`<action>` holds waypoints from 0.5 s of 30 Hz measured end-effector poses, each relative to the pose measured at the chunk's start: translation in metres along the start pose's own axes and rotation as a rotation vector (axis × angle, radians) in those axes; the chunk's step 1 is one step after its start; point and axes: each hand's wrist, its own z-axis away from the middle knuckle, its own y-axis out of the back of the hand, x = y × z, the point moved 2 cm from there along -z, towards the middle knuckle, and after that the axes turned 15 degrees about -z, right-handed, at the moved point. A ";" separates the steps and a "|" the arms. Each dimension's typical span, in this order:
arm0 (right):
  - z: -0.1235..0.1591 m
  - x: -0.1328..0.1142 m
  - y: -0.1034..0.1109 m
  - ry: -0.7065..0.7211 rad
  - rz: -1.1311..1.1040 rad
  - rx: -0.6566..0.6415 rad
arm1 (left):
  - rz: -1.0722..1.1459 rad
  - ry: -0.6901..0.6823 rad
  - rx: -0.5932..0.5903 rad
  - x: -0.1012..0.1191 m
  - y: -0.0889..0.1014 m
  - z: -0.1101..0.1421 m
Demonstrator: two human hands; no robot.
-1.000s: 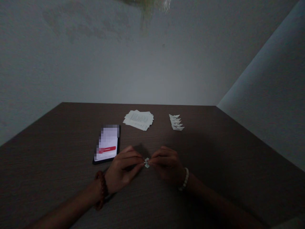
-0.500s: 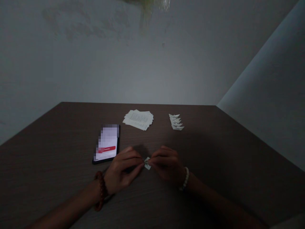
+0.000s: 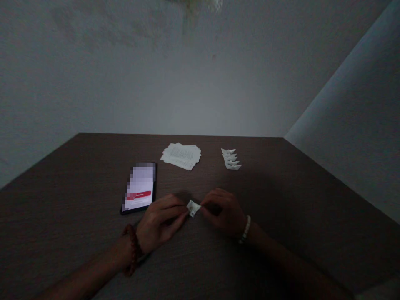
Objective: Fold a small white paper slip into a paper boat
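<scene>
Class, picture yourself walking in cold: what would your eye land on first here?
A small folded white paper stands out, pinched between the left hand and right hand near the dark table's front. Farther back lie a stack of printed paper slips and a row of folded paper boats, with a lit smartphone at left.

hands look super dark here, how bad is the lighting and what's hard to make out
Head view is dim and underexposed, with the right hand sinking into shadow; in the head view the folded paper stays bright but its creases look soft; the head view's phone screen is pixelated.
</scene>
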 end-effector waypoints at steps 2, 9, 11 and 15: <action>0.001 -0.001 -0.001 -0.036 0.017 -0.012 | -0.014 -0.017 -0.014 0.000 -0.001 0.001; -0.001 -0.005 -0.006 -0.203 -0.013 0.016 | -0.080 -0.079 -0.055 0.001 -0.003 0.004; -0.001 -0.005 -0.007 -0.224 -0.028 0.023 | -0.093 -0.091 -0.050 0.001 -0.003 0.005; -0.002 -0.003 -0.007 -0.230 -0.025 0.026 | -0.095 -0.109 -0.037 0.001 -0.003 0.006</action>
